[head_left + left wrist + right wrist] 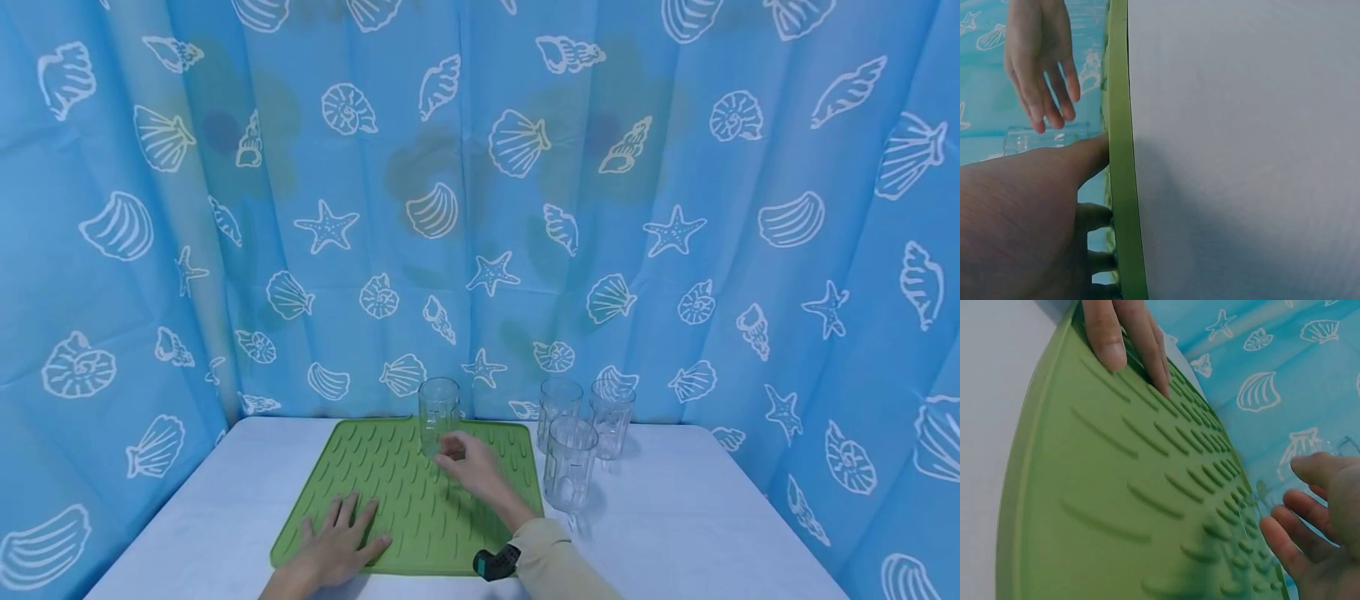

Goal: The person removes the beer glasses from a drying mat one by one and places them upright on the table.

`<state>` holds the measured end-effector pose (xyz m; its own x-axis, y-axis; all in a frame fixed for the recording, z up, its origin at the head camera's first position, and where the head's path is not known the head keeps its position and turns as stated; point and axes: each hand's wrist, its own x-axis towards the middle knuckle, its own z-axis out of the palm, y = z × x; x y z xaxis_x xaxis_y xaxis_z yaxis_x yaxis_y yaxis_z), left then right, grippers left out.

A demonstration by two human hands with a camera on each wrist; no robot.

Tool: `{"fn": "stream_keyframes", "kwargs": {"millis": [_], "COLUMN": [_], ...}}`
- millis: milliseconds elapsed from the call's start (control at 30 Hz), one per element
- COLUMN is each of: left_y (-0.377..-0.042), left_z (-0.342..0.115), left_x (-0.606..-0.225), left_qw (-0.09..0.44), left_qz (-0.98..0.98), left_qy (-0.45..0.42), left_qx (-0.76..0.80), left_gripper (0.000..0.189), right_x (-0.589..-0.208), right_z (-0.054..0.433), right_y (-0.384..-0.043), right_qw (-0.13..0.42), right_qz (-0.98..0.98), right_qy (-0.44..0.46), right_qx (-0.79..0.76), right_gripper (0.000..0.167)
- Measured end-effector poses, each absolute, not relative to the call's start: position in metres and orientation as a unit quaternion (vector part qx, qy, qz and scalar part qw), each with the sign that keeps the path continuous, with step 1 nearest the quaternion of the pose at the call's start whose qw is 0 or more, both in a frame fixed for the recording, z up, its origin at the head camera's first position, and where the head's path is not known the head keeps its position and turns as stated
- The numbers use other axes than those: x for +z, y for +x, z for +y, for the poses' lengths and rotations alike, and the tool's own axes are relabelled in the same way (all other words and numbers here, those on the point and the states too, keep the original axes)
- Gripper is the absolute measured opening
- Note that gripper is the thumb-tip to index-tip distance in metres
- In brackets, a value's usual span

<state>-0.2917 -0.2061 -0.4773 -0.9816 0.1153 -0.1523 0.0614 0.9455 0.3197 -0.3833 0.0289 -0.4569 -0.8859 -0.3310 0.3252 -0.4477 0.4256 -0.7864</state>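
Observation:
A clear drinking glass stands upright on the far part of a green ridged drying mat. My right hand is just in front of this glass, thumb and fingers parted and slightly bent. Nothing shows between them in the right wrist view, where the right hand hangs above the mat's ridges. With fingers spread, my left hand rests on the mat's near left part. The left wrist view has its thumb and fingertips touching the mat edge, and part of the glass beyond.
To the right of the mat, on the white tablecloth, stand three more clear glasses: a front one, a back left one and a back right one. A blue shell-patterned curtain surrounds the table's back and sides.

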Motion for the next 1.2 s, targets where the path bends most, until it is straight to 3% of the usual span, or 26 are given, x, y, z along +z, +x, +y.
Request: {"fn": "stream_keyframes", "kwargs": {"millis": [800,1200], "left_y": [-0.289,-0.289], "left_z": [-0.204,-0.204], "left_x": [-0.473,-0.474], "left_qw": [0.077,0.077], "left_qz": [0.983,0.983], "left_qy": [0.048,0.047], "left_qx": [0.159,0.163], "left_gripper": [0.08,0.079], "right_x": [-0.464,-0.464], "right_z": [0.01,0.02], "right_y": [-0.391,-0.389], "right_qw": [0.143,0.132], "right_qz": [-0.818,-0.813], "right_qy": [0.206,0.226], "right_qx": [0.517,0.52], "right_gripper": [0.013,0.011]}}
